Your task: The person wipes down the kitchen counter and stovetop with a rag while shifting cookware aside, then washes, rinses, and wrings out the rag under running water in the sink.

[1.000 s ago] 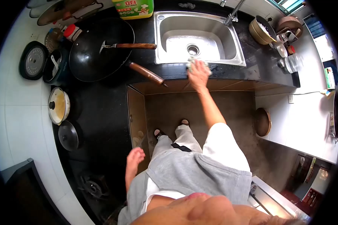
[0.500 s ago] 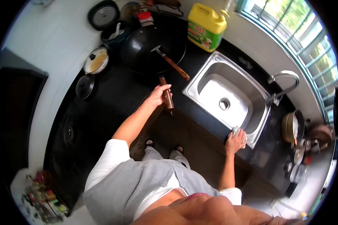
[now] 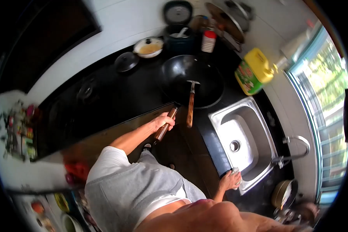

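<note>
My left hand [image 3: 164, 121] is wrapped around the brown wooden handle [image 3: 161, 132] of a black wok [image 3: 210, 79], which sits on the counter. A turner [image 3: 190, 108] with a wooden handle leans in the wok, its handle sticking out over the near rim. On the near edge of the steel sink [image 3: 241, 120], my right hand [image 3: 230, 180] presses a crumpled pale cloth [image 3: 235, 170], partly hidden by the fingers.
Behind the wok stand an open rice cooker [image 3: 178, 38], a red-capped jar [image 3: 208, 41] and a yellow jug [image 3: 255, 71]. A lidded white pot [image 3: 149, 47] and a dark lid [image 3: 126, 62] lie left. A faucet [image 3: 297, 145] arches beside the sink; a pan [image 3: 284, 195] is at lower right.
The view has turned to the left, so the wok and sink appear farther right and lower. Both hands keep their holds on the wok handle and the cloth.
</note>
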Demonstrator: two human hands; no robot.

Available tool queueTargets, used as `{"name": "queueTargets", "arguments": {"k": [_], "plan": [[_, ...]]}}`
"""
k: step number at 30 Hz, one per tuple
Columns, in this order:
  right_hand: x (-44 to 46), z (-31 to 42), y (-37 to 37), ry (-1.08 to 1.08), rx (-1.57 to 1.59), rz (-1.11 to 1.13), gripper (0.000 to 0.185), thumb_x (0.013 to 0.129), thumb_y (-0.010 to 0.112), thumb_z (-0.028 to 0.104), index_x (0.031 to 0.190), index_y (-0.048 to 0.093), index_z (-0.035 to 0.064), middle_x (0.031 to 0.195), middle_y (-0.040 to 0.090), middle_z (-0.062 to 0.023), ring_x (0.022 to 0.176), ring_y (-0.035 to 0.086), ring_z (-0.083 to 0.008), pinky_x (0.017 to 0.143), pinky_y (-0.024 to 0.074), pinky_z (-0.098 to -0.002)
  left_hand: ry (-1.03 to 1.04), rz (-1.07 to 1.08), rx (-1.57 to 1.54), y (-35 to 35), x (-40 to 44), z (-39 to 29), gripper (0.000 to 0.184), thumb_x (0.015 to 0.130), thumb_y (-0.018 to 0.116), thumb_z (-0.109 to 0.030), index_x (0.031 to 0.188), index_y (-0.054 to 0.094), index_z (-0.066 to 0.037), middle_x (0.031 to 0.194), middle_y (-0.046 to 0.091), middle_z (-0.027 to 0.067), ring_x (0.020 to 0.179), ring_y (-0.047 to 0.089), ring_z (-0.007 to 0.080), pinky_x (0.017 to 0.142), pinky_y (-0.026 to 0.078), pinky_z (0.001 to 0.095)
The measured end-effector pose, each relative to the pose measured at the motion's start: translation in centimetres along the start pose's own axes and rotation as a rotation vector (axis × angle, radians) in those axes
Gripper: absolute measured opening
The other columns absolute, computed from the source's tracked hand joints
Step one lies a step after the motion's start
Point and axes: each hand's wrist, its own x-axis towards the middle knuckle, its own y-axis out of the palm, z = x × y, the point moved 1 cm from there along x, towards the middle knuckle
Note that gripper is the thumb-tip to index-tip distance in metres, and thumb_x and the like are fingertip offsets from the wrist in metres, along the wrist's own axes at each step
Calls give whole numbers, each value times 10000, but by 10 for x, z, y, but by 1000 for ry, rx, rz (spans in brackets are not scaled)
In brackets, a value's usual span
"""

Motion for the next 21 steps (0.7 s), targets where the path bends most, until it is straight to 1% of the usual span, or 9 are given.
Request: {"name": "queueTargets", "arguments": {"k": [4,6,8,10,12,15,18,20,21], "plan": [[0,-4,8,14,-177,59,454,825,382,387,1169,450,98,1235,403,-17,1148,344,-187,905,222,-470,43,-47,4,-29,-83,5,276,590,560,-32,815,403,-9,587,457,73,463,484,151,444,409,274],[2,6,-16,-72,-274,171,477,834,340,420,1177,440,105,1236,403,-4,1137,360,-178,885,236,-468,63,-72,15,-42,-126,4,285,584,559,-38,819,401,-6,585,454,74,460,479,151,439,398,272],[4,2,-10,-81,-307,187,479,835,327,428,1177,439,113,1224,416,6,1124,374,-176,876,245,-469,89,-146,8,-52,-168,1,298,579,556,-49,828,398,-5,579,445,72,456,467,151,431,379,267],[9,-14,16,-76,-295,112,473,833,323,437,1176,441,132,1209,429,17,1113,384,-170,865,260,-468,106,-244,-48,-72,-201,-4,310,577,547,-41,844,394,-4,587,445,75,454,461,146,429,378,267],[16,-22,29,-70,-249,46,436,836,327,441,1142,471,167,1180,453,27,1077,417,-156,821,309,-458,140,-361,-33,-94,-231,-12,314,572,548,-33,845,394,-5,606,452,79,452,464,150,426,383,272],[20,-8,11,-3,-309,86,409,839,326,450,1057,525,166,1140,485,43,1037,447,-148,792,332,-458,194,-483,-16,-131,-267,-31,308,572,553,-29,837,398,-6,621,464,82,452,474,154,434,394,273],[25,-11,23,66,-374,97,410,830,340,460,1027,544,165,1137,486,50,1034,448,-142,792,332,-461,266,-572,5,-169,-293,-45,282,587,554,-40,823,402,-19,592,461,69,454,479,162,452,399,275],[26,-11,32,113,-394,82,410,828,345,460,1000,559,155,1117,492,54,1034,445,-141,796,331,-466,304,-613,-72,-192,-305,-51,274,597,555,-41,827,405,-30,578,456,62,453,481,162,457,399,287],[25,-12,40,125,-374,21,408,830,346,456,1000,558,152,1105,495,54,1030,444,-143,801,328,-471,297,-620,-80,-208,-309,-52,270,602,556,-40,827,407,-35,581,458,62,454,483,163,459,400,293]]}}
